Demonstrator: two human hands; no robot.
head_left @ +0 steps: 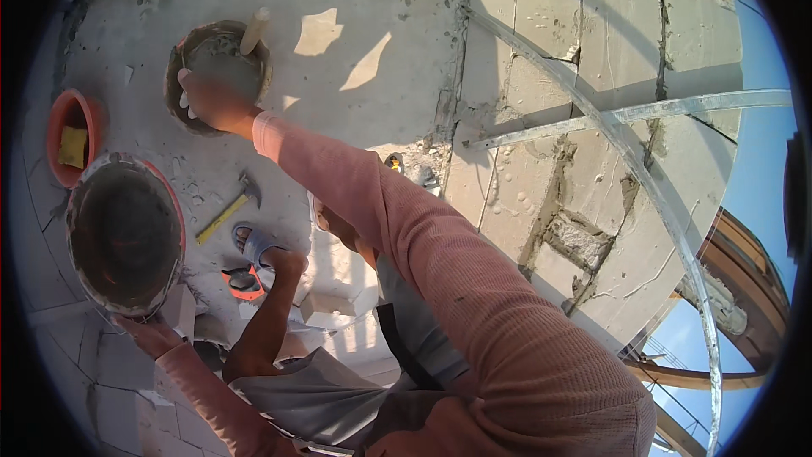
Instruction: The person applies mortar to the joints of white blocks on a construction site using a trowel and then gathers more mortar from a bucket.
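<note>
My right arm reaches to a round bucket [224,59] of grey mortar with a pale wooden handle [255,30] standing in it. My right hand [207,101], blurred, is at its left side, fingers curled on something whitish I cannot make out. Low on the left, my left hand [150,334] grips the wire handle at the near rim of a larger mortar-coated bucket [123,237]. Beyond that sits a red tub [61,152] with a yellow sponge [73,145].
A yellow-handled hammer [222,218] and an orange-black tool [243,283] lie by my sandalled foot [258,245]. A block wall [613,34] fills the right, crossed by metal strips [634,169]. Pale broken blocks [330,309] lie below; wooden beams [702,372] are at far right.
</note>
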